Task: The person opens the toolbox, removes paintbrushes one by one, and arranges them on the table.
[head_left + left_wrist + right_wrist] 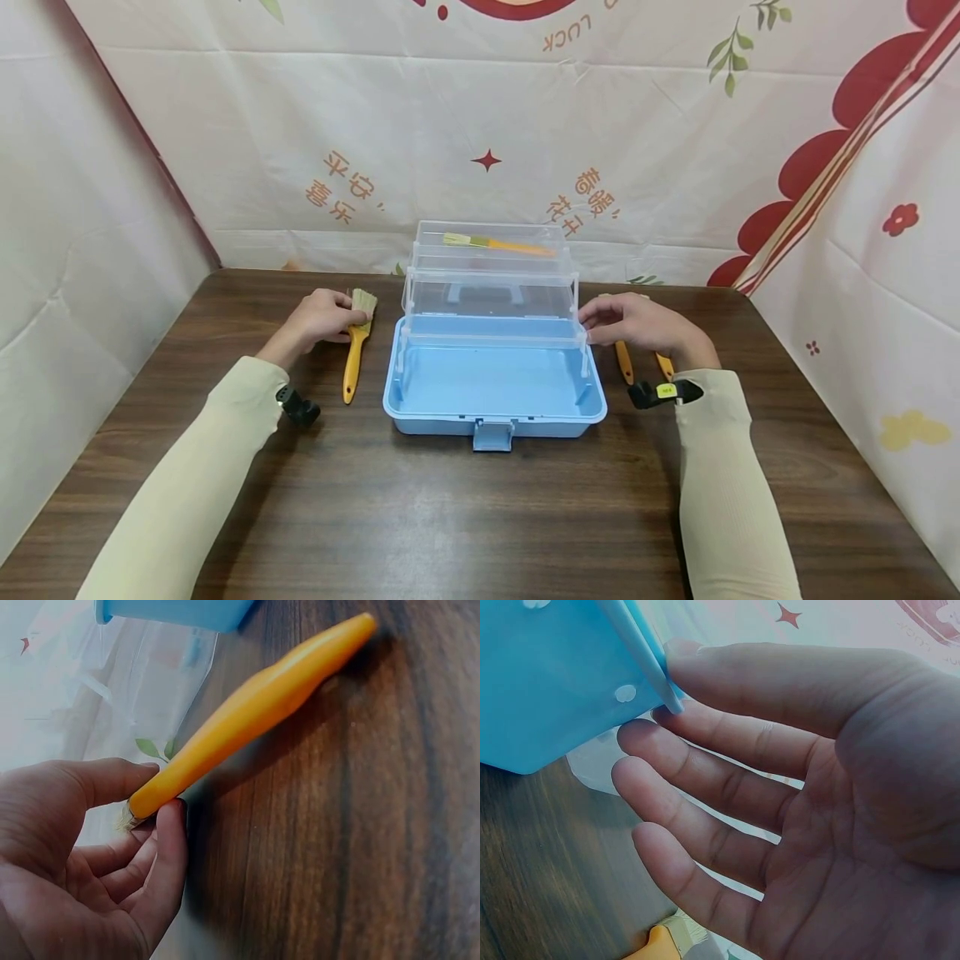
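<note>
A light-blue toolbox stands open, its clear lid and trays raised at the back. To its left, my left hand pinches a paintbrush with a yellow handle and pale bristles. The left wrist view shows thumb and finger at the neck of that handle, which points toward me. My right hand is at the box's right rear corner. In the right wrist view its thumb and index finger meet on either side of the blue rim, while the other fingers extend loosely.
Another yellow-handled paintbrush lies up in the clear upper part of the toolbox. Two more brush handles, one being the nearer handle, lie under and beside my right hand. A patterned cloth hangs behind the brown table.
</note>
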### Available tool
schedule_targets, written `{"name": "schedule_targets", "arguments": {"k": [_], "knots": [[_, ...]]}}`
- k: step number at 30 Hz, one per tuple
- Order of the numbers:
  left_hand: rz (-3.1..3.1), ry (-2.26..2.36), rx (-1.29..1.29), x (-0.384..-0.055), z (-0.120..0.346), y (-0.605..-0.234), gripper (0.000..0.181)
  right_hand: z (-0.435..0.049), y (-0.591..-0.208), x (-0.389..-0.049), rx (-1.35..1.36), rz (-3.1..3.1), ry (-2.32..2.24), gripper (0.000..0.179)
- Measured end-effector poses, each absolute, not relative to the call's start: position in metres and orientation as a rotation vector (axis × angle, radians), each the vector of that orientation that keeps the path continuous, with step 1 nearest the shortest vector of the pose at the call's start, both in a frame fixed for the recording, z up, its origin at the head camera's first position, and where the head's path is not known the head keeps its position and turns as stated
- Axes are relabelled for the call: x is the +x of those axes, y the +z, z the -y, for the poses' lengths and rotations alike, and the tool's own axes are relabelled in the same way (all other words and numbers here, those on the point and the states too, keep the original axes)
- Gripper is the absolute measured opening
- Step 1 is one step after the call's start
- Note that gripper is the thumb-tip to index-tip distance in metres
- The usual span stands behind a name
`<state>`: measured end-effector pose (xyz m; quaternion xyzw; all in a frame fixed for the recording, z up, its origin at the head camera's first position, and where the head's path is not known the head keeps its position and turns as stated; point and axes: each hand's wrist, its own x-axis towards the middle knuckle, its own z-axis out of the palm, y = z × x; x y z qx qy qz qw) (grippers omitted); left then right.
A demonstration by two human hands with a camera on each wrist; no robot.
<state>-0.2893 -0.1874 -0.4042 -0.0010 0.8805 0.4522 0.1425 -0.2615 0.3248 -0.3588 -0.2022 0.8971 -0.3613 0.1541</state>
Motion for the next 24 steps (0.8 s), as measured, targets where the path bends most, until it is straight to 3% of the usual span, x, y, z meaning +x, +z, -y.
{"name": "schedule_targets", "arguments": {"k": [24], "knots": [[-2.584, 1.291, -0.064, -0.2874, 0.1917, -0.4061, 0.045, -0.3231, -0.3567, -0.2597, -0.575, -2.551, -1.063, 0.037]]}}
